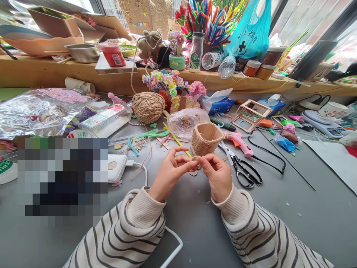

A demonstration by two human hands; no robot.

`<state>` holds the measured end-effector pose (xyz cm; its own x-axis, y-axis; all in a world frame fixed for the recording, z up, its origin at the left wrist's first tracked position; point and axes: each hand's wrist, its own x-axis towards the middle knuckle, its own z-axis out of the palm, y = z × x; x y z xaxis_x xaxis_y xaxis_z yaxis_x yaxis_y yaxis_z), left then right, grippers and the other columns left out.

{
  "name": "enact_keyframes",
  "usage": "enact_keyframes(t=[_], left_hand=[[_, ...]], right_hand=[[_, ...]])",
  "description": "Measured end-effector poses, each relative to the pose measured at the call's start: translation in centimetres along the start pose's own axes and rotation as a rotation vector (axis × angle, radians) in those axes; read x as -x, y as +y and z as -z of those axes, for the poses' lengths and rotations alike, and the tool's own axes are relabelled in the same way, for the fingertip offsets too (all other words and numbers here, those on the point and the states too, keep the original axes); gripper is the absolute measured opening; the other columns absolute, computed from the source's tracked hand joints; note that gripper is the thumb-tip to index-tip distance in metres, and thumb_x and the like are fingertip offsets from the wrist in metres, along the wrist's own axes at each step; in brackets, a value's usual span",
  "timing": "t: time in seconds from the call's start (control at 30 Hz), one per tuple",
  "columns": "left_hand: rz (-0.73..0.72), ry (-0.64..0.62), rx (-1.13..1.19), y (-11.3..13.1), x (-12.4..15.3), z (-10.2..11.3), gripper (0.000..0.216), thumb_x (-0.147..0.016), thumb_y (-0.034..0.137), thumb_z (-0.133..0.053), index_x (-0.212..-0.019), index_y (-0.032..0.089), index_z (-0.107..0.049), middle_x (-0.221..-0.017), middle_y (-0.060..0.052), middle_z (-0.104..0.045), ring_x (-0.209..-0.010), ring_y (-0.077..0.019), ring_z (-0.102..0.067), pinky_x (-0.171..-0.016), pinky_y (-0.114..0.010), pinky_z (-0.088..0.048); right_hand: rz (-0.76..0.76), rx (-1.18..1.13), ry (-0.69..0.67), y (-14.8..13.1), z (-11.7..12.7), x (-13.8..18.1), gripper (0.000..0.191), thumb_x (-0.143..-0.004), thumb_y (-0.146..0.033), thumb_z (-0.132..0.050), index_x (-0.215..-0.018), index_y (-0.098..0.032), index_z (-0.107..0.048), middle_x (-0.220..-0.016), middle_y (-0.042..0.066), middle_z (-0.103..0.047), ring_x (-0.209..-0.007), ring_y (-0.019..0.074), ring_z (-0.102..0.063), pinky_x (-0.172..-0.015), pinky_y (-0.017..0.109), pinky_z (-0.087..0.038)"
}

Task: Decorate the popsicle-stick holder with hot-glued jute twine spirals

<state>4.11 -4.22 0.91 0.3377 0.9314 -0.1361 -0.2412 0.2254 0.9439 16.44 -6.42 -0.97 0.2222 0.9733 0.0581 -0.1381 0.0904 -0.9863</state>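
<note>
My left hand [172, 169] and my right hand [219, 175] meet over the middle of the table, fingertips pinched together. Between them is a small tan piece [195, 159] that looks like coiled twine; the fingers hide most of it. Just beyond my hands stands a small twine-wrapped box [198, 143], open at the top, with bare wood inside. To the right of it lies a pink glue gun [243, 146] with an orange trigger. Black-handled scissors [248, 169] rest close to my right hand. Farther back on the left sits a ball of jute twine [148, 107], its loose end trailing forward.
A white power bank [115, 168] with a white cable lies left of my hands. A wooden frame [251, 115] and a kitchen scale [325, 123] are at the right. Behind, a ledge holds a glass bottle [196, 54], jars and pipe cleaners [200, 22].
</note>
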Motion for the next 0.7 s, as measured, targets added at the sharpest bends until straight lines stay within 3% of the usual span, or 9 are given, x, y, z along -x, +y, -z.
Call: enact_keyframes(t=[0.13,0.27,0.43,0.53,0.7], left_hand=[[0.016,0.001,0.001,0.1,0.0,0.0,0.039,-0.066,0.02,-0.066,-0.096,0.018,-0.042,-0.06,0.006,-0.058,-0.062,-0.01,-0.058,-0.065,-0.025,-0.045],[0.067,0.022,0.021,0.4,-0.1,0.2,0.041,-0.064,0.02,-0.067,-0.096,0.018,-0.041,-0.058,0.006,-0.057,-0.059,-0.0086,-0.056,-0.064,-0.023,-0.044],[0.051,0.064,-0.014,0.5,-0.3,0.7,0.041,-0.063,0.023,-0.067,-0.096,0.018,-0.042,-0.06,0.006,-0.057,-0.061,-0.0098,-0.057,-0.065,-0.024,-0.044],[-0.1,0.076,-0.171,0.7,-0.3,1.0,0.042,-0.064,0.023,-0.066,-0.099,0.02,-0.043,-0.062,0.005,-0.057,-0.064,-0.0123,-0.058,-0.067,-0.026,-0.045],[-0.27,-0.035,-0.542,1.9,-0.3,1.0,0.053,-0.068,0.022,-0.06,-0.118,0.022,-0.041,-0.065,0.003,-0.057,-0.065,-0.013,-0.057,-0.072,-0.028,-0.045]], right_hand=[[-0.012,-0.003,0.024,0.2,-0.1,-0.1,0.021,-0.068,-0.037,-0.062,-0.061,-0.018,-0.056,-0.05,-0.006,-0.047,-0.046,0.0053,-0.037,-0.046,0.022,-0.029],[0.01,-0.066,0.105,-0.3,0.4,-0.4,0.033,-0.075,-0.048,-0.049,-0.064,-0.018,-0.06,-0.043,-0.005,-0.04,-0.041,0.0057,-0.034,-0.041,0.022,-0.024],[0.167,-0.053,0.324,-2.3,3.5,-1.9,0.04,-0.076,-0.048,-0.045,-0.053,-0.018,-0.056,-0.044,-0.003,-0.044,-0.04,0.0067,-0.038,-0.04,0.023,-0.025],[0.23,0.212,0.395,-3.2,6.9,-3.3,0.039,-0.076,-0.049,-0.044,-0.057,-0.017,-0.057,-0.049,-0.001,-0.048,-0.043,0.0083,-0.04,-0.042,0.023,-0.028],[0.255,1.112,0.343,-3.0,12.1,-5.7,0.034,-0.074,-0.047,-0.046,-0.071,-0.016,-0.06,-0.075,0.007,-0.059,-0.071,0.0181,-0.052,-0.069,0.031,-0.039]])
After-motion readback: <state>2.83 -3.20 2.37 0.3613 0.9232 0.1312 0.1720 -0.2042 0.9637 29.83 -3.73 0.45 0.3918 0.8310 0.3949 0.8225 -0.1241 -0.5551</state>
